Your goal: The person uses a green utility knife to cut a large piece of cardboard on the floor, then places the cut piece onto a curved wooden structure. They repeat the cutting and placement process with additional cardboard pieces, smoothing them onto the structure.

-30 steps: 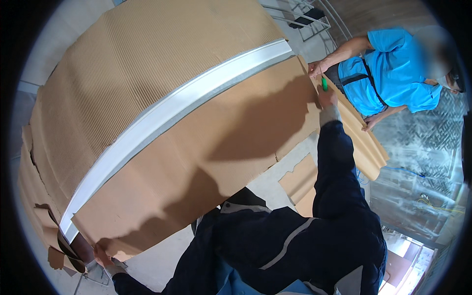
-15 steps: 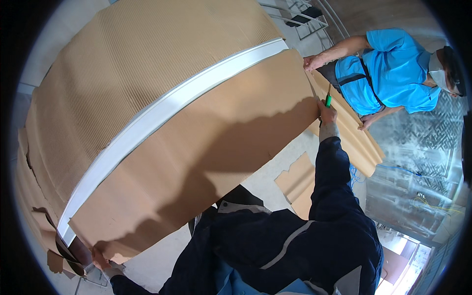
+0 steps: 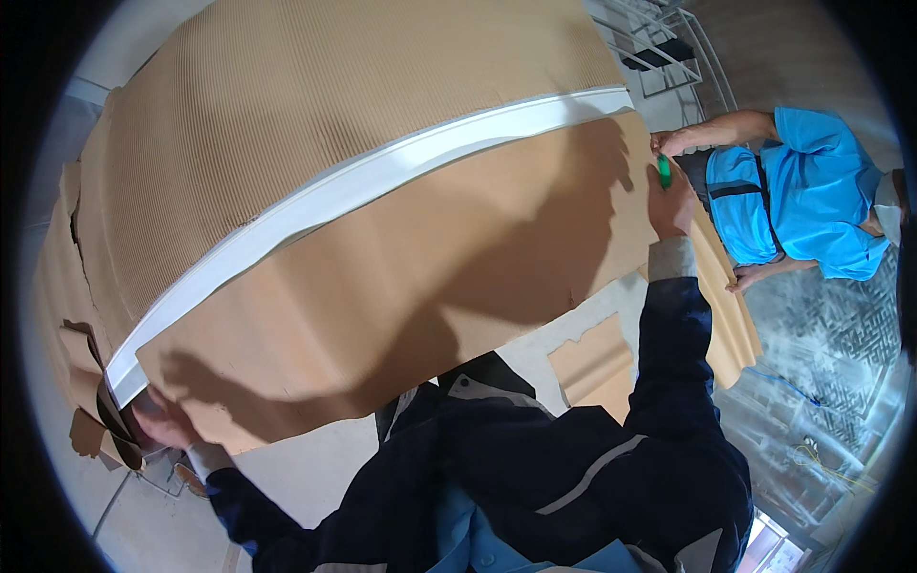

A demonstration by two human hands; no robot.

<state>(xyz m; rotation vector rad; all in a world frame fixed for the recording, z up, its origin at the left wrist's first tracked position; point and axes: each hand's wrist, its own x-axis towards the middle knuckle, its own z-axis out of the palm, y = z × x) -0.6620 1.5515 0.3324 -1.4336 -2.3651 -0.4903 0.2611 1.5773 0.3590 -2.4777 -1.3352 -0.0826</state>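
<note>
A large corrugated cardboard sheet (image 3: 315, 124) fills the view, with a long white strip (image 3: 382, 177) running across it and a smooth brown paper layer (image 3: 401, 286) below the strip. My left hand (image 3: 162, 425) grips the lower left edge of the brown paper, close to the white strip's end. My right hand (image 3: 671, 201) is at the right edge of the sheet and holds a small green tool (image 3: 664, 170). A person in a blue shirt (image 3: 802, 201) stands at the right, one hand (image 3: 669, 141) on the end of the strip.
Loose cardboard pieces (image 3: 597, 363) lie on the pale floor below the sheet. Torn cardboard scraps (image 3: 86, 435) hang at the lower left. A metal rack (image 3: 659, 43) stands at the top right. Patterned grey flooring (image 3: 841, 344) spreads to the right.
My right hand with the green tool has moved up along the sheet's right edge toward the white strip. The other person has shifted slightly; my left hand stays at the lower left corner.
</note>
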